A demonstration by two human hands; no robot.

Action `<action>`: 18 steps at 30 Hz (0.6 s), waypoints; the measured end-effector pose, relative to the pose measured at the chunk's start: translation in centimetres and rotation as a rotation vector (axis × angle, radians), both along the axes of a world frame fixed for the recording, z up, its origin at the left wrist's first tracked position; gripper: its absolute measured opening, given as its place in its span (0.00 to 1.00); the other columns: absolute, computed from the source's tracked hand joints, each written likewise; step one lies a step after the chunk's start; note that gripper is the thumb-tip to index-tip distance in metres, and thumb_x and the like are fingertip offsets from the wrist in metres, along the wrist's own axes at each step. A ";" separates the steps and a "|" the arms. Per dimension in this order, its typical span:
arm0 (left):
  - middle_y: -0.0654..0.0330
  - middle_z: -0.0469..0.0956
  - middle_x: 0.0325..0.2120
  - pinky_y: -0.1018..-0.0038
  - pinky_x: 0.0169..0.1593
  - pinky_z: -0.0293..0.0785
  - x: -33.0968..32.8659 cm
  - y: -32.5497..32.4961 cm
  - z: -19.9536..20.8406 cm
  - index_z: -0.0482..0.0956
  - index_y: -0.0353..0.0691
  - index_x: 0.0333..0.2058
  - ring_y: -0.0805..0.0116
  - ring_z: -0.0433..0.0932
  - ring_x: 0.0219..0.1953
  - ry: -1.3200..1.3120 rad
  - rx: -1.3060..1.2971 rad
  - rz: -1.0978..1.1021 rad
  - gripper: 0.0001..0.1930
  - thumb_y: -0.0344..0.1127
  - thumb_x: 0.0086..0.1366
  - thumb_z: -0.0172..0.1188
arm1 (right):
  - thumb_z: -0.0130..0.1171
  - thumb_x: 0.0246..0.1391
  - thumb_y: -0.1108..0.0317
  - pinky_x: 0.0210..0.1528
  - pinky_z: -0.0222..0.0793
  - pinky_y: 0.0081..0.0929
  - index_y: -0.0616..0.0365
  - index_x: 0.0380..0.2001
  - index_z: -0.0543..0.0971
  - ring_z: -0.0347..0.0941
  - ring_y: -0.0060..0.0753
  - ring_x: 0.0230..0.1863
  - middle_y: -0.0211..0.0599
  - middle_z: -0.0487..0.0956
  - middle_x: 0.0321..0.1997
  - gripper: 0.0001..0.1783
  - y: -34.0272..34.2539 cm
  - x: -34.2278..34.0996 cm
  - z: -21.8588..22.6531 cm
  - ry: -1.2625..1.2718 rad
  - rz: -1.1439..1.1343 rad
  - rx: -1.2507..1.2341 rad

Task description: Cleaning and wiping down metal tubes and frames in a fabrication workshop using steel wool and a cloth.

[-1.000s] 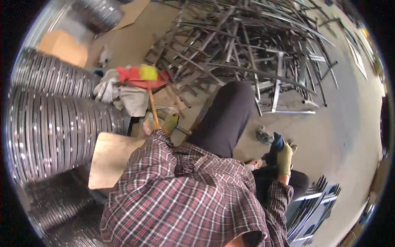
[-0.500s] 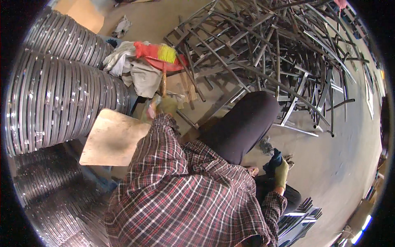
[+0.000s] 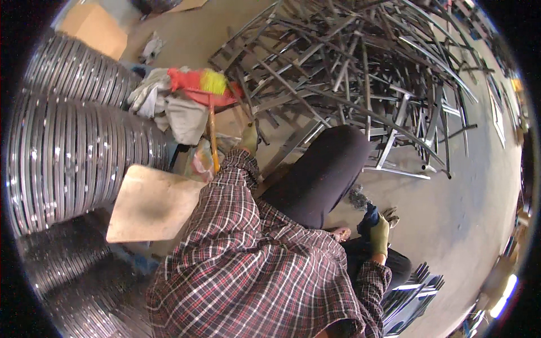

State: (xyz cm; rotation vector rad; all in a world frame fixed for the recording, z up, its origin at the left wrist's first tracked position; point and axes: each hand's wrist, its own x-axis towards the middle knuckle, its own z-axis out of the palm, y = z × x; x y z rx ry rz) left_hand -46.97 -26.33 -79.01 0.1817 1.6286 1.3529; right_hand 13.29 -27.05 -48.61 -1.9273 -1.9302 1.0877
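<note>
My left hand [image 3: 249, 137], in a yellow-green glove, reaches forward beside the orange handle [image 3: 213, 135] of a broom with yellow bristles [image 3: 213, 83]. It is near the end of a dark metal tube; its fingers are blurred and partly hidden, so I cannot tell whether it grips anything. The broom's bristles rest against a red dustpan [image 3: 189, 81]. My right hand [image 3: 380, 235], gloved alike, is closed on a dark blue cloth [image 3: 368, 218] beside my right leg. A grey tangled clump [image 3: 358, 198] lies on the floor just beyond the cloth.
Curved metal tubing stands stacked in large bundles [image 3: 84, 163] on the left. A tan board [image 3: 155, 205] lies beside them. A tangled heap of metal frames [image 3: 349, 73] fills the far right. Grey cloths [image 3: 186, 115] lie by the dustpan; dark metal bars [image 3: 414, 296] lie at lower right.
My left hand has moved right, off the broom handle, uncovering its lower end. My right hand still grips the blue cloth. The whole view has shifted slightly.
</note>
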 end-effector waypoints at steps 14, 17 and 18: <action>0.40 0.73 0.52 0.61 0.56 0.66 7.5 15.7 18.3 0.69 0.30 0.56 0.44 0.72 0.52 0.791 0.173 -0.172 0.26 0.44 0.67 0.51 | 0.57 0.45 0.66 0.43 0.73 0.43 0.54 0.36 0.79 0.77 0.52 0.41 0.46 0.81 0.37 0.12 0.8 1.0 -0.4 -0.197 0.091 0.180; 0.49 0.78 0.48 0.67 0.54 0.68 18.0 19.7 31.8 0.75 0.33 0.52 0.59 0.76 0.49 0.703 0.338 -0.334 0.19 0.39 0.67 0.51 | 0.57 0.45 0.66 0.43 0.73 0.42 0.54 0.36 0.79 0.77 0.52 0.41 0.46 0.81 0.36 0.12 0.3 1.3 1.2 -0.206 0.054 0.136; 0.50 0.78 0.47 0.67 0.54 0.68 16.8 21.4 31.8 0.75 0.34 0.51 0.60 0.76 0.48 0.634 0.523 -0.325 0.18 0.37 0.67 0.51 | 0.57 0.45 0.66 0.43 0.73 0.42 0.53 0.36 0.79 0.77 0.52 0.41 0.45 0.81 0.36 0.12 0.7 0.5 1.5 -0.191 0.089 0.160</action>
